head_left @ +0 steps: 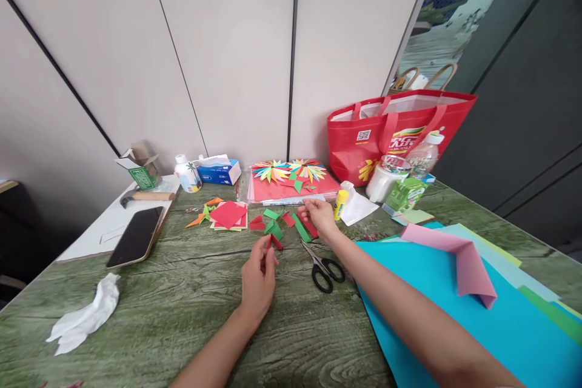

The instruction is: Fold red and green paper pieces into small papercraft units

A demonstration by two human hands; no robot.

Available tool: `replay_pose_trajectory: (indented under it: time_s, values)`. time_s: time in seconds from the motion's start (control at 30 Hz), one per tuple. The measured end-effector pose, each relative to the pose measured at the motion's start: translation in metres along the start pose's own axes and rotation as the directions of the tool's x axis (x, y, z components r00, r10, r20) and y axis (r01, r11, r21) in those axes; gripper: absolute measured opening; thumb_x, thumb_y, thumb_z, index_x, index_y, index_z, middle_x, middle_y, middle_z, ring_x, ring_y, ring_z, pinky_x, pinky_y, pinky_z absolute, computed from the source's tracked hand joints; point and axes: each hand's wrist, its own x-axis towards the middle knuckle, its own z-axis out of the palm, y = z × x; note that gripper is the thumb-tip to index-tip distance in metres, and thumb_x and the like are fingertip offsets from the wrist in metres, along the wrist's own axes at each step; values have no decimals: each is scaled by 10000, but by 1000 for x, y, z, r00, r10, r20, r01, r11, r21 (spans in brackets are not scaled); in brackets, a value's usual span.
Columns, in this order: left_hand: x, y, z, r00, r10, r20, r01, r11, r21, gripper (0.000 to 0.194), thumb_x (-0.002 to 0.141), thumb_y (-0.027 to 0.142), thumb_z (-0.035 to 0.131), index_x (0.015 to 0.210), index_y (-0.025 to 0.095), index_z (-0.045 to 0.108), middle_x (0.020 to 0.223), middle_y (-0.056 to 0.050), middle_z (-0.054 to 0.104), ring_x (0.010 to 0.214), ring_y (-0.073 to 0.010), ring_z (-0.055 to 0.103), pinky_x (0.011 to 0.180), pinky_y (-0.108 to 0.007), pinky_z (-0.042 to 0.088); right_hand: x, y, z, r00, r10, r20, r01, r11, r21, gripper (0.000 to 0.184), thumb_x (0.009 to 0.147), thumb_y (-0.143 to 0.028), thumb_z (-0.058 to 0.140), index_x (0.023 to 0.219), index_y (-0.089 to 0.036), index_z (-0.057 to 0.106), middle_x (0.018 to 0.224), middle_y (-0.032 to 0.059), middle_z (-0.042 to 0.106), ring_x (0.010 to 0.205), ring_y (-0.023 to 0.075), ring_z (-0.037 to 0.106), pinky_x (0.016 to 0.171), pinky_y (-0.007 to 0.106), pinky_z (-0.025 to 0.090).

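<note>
My left hand (258, 276) is pinched on a small folded red paper piece (274, 242), held just above the green wood-grain table (182, 291). My right hand (319, 216) reaches further back, fingers curled onto a red paper strip (309, 225) that lies beside a green strip (301, 228). Several small folded red and green paper pieces (271, 221) lie between the two hands. Black-handled scissors (324, 267) rest on the table just under my right forearm.
Large blue, pink and green paper sheets (454, 297) cover the right side. A red shopping bag (391, 133), glue stick (340, 204), paper starbursts (288, 171), tissue box (218, 171), phone (135, 235) and crumpled tissue (86, 315) surround the work area. A wall stands behind.
</note>
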Motion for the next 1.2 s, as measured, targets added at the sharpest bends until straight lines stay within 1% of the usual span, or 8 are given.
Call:
replay_pose_trajectory:
  time_s: [0.2,0.27,0.33,0.43,0.6,0.77,1.0,1.2]
  values:
    - [1,2,-2,997,-57,43,56,998,21,296,822,405,431,676,179,555,406,56,453,396,-108,435,461,-213,345,-46,-3,-30,971,-158,182,202,944,-261,62,612,-192,646,580,-164,602,584,8,601,564,141,547,566,248,454]
    - [2,2,-2,996,-80,41,80,997,7,314,822,416,425,663,179,555,397,55,454,387,-106,424,451,-211,339,-63,-1,-37,897,-318,308,438,742,-507,23,641,-177,623,662,-183,625,750,36,611,718,178,567,679,296,446]
    - [3,2,-3,994,-104,27,105,994,-19,323,820,430,424,666,179,555,404,52,462,385,-106,424,433,-207,334,-77,4,-40,854,-358,378,520,566,-640,86,636,-163,639,713,-196,623,878,65,588,870,223,547,738,322,422]
    - [4,0,-3,991,-131,-6,131,988,-82,304,812,434,434,704,174,548,473,38,505,394,-99,429,411,-201,334,-88,13,-40,869,-333,365,487,448,-750,177,626,-173,662,788,-201,597,892,73,552,826,224,548,674,300,414]
    - [8,-3,-5,982,-183,-44,173,971,-164,232,798,362,451,879,160,530,591,22,557,375,-88,417,391,-205,357,-87,19,-42,885,-261,386,465,446,-765,190,685,-92,558,848,-189,571,876,57,536,658,160,551,590,256,391]
    - [12,-12,-8,993,-55,-106,58,998,31,152,767,218,438,815,168,573,742,-39,592,621,-157,557,543,-269,457,-85,16,-45,843,-370,390,511,323,-797,359,646,54,423,853,-175,605,927,96,540,861,220,524,706,301,401]
    - [11,-18,-7,983,172,63,-183,916,358,196,693,112,514,770,201,671,888,-73,646,877,-245,519,797,-428,417,-96,22,-34,661,-445,604,742,512,-434,335,744,-29,432,941,-210,633,1035,91,530,967,191,527,825,332,438]
    - [8,-4,-8,993,108,54,-116,979,169,102,715,181,519,707,185,620,720,-39,646,708,-195,559,675,-339,447,-103,14,-30,643,-455,616,704,667,-242,421,781,-62,410,1127,-255,553,1154,81,519,1058,178,508,881,348,428]
